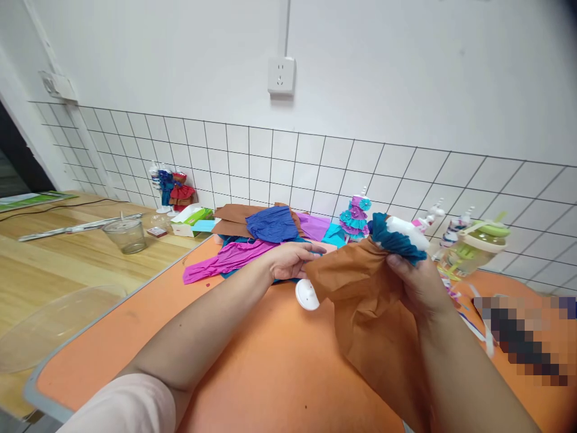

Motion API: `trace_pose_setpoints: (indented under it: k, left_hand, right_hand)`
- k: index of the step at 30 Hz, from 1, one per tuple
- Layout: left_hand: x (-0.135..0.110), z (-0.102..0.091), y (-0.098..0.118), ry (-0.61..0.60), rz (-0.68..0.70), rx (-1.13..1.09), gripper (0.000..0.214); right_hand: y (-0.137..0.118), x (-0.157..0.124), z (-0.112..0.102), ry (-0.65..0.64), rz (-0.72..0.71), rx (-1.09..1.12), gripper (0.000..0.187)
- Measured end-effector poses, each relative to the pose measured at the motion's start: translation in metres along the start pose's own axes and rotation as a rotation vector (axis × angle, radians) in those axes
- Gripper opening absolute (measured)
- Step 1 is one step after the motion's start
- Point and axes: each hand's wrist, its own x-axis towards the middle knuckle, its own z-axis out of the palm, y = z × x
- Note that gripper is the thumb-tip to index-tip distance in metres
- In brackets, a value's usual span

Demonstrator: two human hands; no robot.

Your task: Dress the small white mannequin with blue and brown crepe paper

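In the head view, my right hand [417, 282] is closed around a small white dress form [408, 231], which lies tilted nearly on its side. Teal crinkled paper [392, 240] wraps the form near its upper part. A large sheet of brown crepe paper [360, 294] is gathered around the form and hangs down below my right hand. The form's round white base [306, 296] sticks out past the brown paper's left edge. My left hand [293, 261] is beside that edge, fingers stretched out and apart; the paper partly hides its fingertips.
Blue [273, 224], magenta [234, 257] and brown paper sheets lie piled at the back of the orange table [252, 361]. Dressed small forms [355, 216] stand near the wall. A green-lidded cup [478, 246] is at right; a clear cup [126, 233] stands on the wooden table.
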Motion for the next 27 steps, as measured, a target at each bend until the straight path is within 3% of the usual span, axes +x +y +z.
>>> trace_pose_setpoints:
  k: [5, 9, 12, 16, 19, 22, 24, 27]
  left_hand:
    - [-0.007, 0.000, 0.011, -0.079, 0.074, -0.244, 0.028]
    - [-0.011, 0.002, 0.017, -0.100, 0.133, -0.296, 0.026]
    - [-0.009, 0.004, 0.016, -0.003, 0.196, -0.244, 0.035]
    - [-0.005, 0.005, 0.013, 0.160, 0.309, -0.231, 0.040]
    - [-0.008, 0.005, 0.015, 0.261, 0.278, -0.044, 0.047]
    - [-0.013, 0.007, 0.017, 0.388, 0.206, 0.396, 0.042]
    - [-0.016, 0.012, 0.014, 0.336, 0.123, 0.565, 0.044]
    - [-0.018, 0.027, 0.004, 0.006, -0.115, 0.643, 0.062]
  right_hand:
    - [0.000, 0.001, 0.000, 0.024, 0.013, -0.016, 0.048]
    - [0.000, 0.001, 0.002, 0.011, 0.053, -0.014, 0.054]
    - [-0.002, 0.001, 0.004, 0.007, 0.048, -0.010, 0.057]
    - [-0.003, 0.002, 0.007, 0.079, 0.012, 0.004, 0.044]
    - [-0.006, 0.002, 0.007, 0.127, -0.001, 0.072, 0.042]
    - [-0.011, 0.000, 0.004, 0.051, 0.010, 0.125, 0.050]
    - [-0.013, -0.003, 0.001, -0.011, 0.027, 0.160, 0.057]
    - [-0.012, -0.009, -0.005, -0.117, 0.071, 0.217, 0.061]
